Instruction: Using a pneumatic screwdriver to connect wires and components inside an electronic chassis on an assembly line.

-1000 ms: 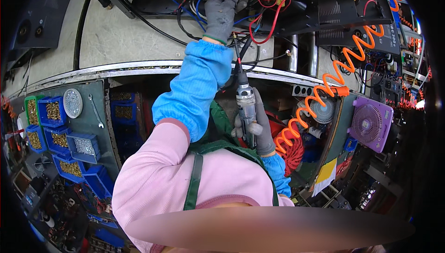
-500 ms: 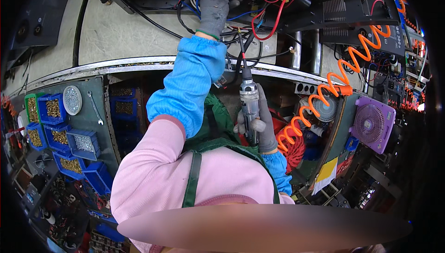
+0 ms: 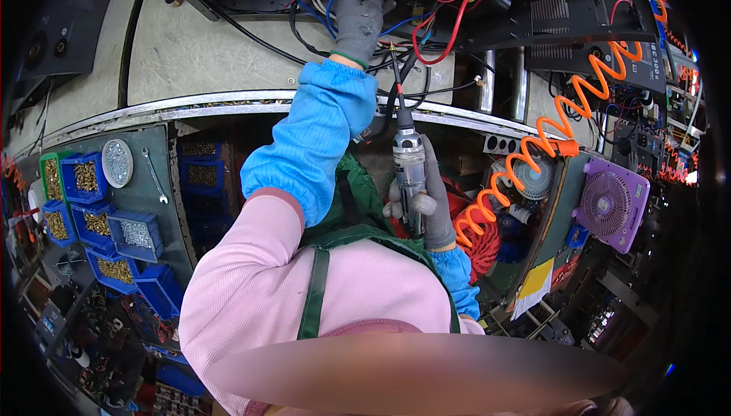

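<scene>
My left hand (image 3: 359,26), in a grey glove, is at the near edge of the open machine housing (image 3: 251,12), among blue, red and black wires. Its fingers are drawn together, and whatever they hold is hidden. Low in front of my body, my right hand (image 3: 432,203), also gloved, is wrapped round a power screwdriver (image 3: 410,164). The driver stands nearly upright in the picture, its long thin bit (image 3: 397,81) pointing toward the bench and the loose cables. A small ring-shaped piece (image 3: 291,81) lies on the bench top left of my left sleeve.
Blue bins (image 3: 85,178) of brass-coloured and silver hardware stand at the left, beside a white dish (image 3: 117,163) and a wrench (image 3: 155,176). An orange coiled hose (image 3: 525,149) hangs at the right, near a purple fan (image 3: 608,201). A metal rail (image 3: 228,99) edges the bench.
My left hand has drawn back slightly from the housing toward me. The small ring-shaped piece now shows on the bench top. My right hand and the screwdriver have barely moved.
</scene>
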The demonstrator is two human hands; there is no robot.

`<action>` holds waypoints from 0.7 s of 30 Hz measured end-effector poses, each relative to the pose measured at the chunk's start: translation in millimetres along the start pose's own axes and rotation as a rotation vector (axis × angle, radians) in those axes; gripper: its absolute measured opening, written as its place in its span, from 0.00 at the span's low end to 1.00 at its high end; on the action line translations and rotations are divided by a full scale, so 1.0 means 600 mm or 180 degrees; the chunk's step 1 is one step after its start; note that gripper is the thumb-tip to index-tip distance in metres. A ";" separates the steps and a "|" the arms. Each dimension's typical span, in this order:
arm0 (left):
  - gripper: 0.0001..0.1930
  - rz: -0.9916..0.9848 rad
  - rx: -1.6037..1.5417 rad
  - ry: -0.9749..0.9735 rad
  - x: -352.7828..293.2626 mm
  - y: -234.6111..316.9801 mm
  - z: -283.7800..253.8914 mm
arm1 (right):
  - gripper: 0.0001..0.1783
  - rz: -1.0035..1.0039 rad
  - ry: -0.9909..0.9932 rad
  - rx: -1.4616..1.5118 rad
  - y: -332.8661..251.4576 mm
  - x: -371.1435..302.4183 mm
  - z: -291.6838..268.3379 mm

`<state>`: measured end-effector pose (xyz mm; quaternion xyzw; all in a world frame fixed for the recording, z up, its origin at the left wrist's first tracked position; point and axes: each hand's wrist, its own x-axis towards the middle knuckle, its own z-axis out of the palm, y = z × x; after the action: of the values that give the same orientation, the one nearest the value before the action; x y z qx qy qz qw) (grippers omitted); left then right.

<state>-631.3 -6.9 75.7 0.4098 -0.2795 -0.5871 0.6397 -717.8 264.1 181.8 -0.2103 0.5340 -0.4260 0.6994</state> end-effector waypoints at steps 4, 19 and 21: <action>0.19 0.0376 0.1380 0.0268 0.011 -0.025 -0.014 | 0.62 0.0003 0.0013 0.0033 0.000 0.002 0.003; 0.12 -0.0355 0.0459 -0.0531 -0.022 0.000 -0.008 | 0.64 -0.0050 0.0094 -0.0020 0.001 0.000 -0.012; 0.13 -0.0824 -0.0254 -0.0418 -0.032 0.010 0.000 | 0.65 -0.0081 0.0116 -0.0004 -0.001 0.000 -0.006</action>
<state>-631.5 11.7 83.1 0.3773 -0.2419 -0.7009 0.5548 -721.5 264.2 181.1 -0.2098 0.5441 -0.4383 0.6840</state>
